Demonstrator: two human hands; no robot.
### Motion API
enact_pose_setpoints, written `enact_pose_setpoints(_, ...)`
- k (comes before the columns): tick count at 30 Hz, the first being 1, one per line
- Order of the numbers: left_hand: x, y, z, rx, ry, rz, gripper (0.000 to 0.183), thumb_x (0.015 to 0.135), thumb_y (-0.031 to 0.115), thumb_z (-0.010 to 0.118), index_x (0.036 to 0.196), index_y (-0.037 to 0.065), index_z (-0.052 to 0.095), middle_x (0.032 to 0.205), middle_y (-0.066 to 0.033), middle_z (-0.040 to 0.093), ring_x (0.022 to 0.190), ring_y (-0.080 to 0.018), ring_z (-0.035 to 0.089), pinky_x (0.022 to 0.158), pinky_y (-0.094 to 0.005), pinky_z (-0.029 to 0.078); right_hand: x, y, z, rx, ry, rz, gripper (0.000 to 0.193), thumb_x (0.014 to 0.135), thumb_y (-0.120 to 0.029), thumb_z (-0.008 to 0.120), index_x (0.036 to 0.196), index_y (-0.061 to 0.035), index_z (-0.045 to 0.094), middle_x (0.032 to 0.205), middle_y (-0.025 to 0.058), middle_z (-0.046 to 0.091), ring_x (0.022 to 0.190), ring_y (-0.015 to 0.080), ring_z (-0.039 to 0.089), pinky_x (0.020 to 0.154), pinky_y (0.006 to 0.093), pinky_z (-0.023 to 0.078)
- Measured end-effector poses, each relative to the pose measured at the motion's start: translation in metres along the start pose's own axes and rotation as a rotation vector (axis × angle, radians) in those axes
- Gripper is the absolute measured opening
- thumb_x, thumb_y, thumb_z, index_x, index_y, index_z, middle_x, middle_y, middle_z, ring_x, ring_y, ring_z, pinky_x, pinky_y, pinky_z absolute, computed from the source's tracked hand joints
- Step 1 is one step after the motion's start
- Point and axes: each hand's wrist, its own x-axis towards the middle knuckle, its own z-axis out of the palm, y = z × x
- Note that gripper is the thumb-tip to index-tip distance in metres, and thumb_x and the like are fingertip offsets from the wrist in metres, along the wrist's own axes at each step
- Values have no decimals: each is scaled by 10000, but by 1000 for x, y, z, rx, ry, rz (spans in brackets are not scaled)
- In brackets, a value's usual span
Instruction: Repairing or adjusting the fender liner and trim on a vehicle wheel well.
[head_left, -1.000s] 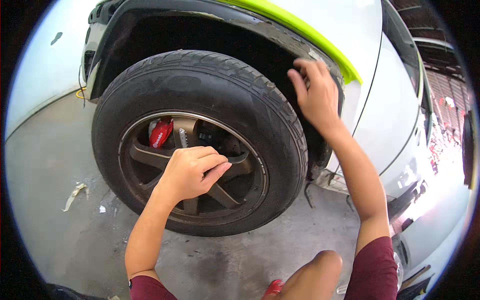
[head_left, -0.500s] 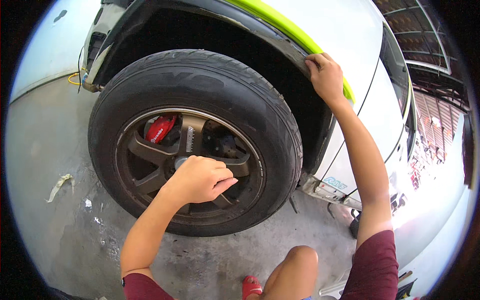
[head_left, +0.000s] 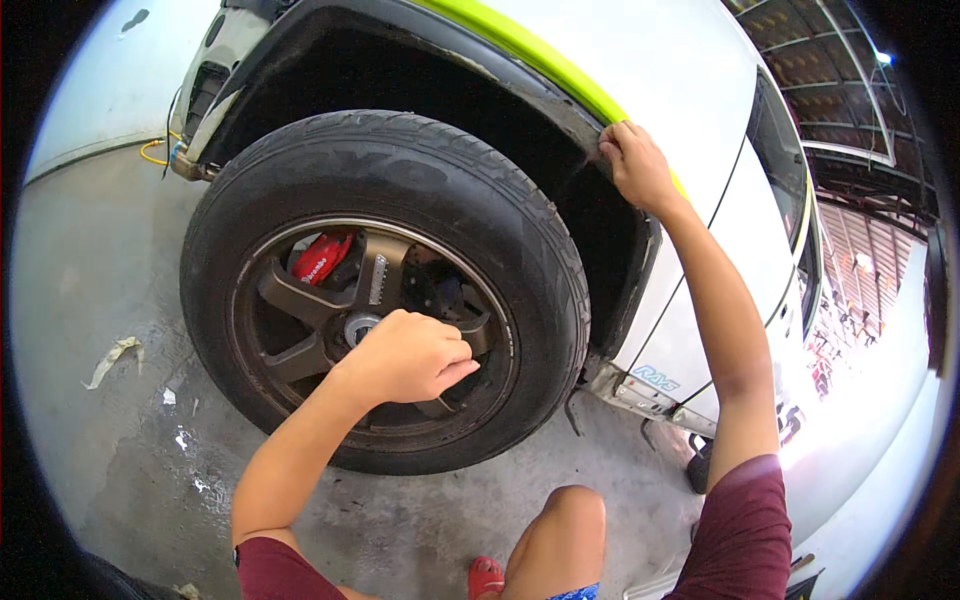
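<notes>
Two hands: left (head_left: 405, 355) at wheel hub (head_left: 358, 325), right (head_left: 635, 165) gripping fender (head_left: 590, 110).

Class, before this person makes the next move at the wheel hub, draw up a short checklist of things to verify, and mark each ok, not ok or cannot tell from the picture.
1. Left hand at the hub of the bronze spoked wheel: ok, closed in a fist over the centre.
2. What the left hand grips: cannot tell, fingers hide it.
3. Right hand braced: ok, gripping the wheel arch edge above the tyre.
4. Wheel nuts tight: cannot tell, hidden.
5. Floor free of litter: not ok, paper scraps lie left of the tyre.
6. Car supported or resting on the tyre: cannot tell.
</notes>
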Motion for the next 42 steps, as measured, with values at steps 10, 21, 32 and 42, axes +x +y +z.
enact_pose_setpoints(10,1,6,11,0,-113,15,243,877,284,671,715,104,660,685,-48,633,676,-277,646,579,-409,506,-8,-21,10,30,199,116,231,894,-173,655,1085,-49,693,1066,169,647,1017,365,624,884,443,501)
enact_pose_setpoints(21,5,8,17,-4,-140,31,254,869,279,680,701,90,659,688,-59,635,702,-281,656,606,-403,516,12,-17,4,125,42,257,151,864,-170,663,925,-37,699,964,181,682,933,368,650,849,442,510)
enact_pose_setpoints(32,7,17,20,-4,-227,34,260,886,301,656,711,109,668,706,-58,637,728,-287,659,645,-413,523,-34,-1,3,77,210,113,245,897,-157,668,1118,-51,680,1096,160,649,961,337,640,843,412,504)
enact_pose_setpoints(42,15,13,26,23,-248,22,275,888,303,654,709,93,663,715,-73,636,738,-296,655,647,-420,517,-12,-1,7,49,203,55,185,889,-136,655,1044,-51,710,967,170,675,879,378,655,816,423,515)
